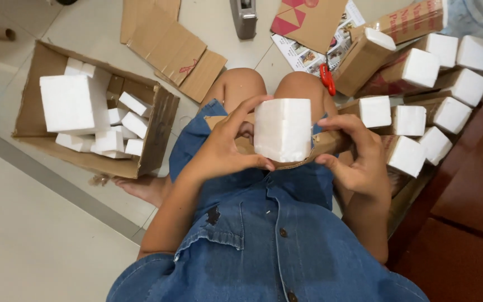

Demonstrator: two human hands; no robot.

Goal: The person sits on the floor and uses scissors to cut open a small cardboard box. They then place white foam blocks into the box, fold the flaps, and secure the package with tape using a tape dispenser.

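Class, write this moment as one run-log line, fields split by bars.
left hand: grips foam block | right hand: holds cardboard wrap around it | open box of foam pieces at left

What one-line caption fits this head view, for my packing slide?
Both hands, left hand and right hand, press cardboard wrap around white foam block.

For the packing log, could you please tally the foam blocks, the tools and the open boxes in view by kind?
Cardboard-sleeved foam blocks piled on the right: 10
Foam block held between left hand and right hand: 1
Open cardboard box of foam pieces: 1
Tape dispenser: 1
Red-handled scissors: 1
Total: 14
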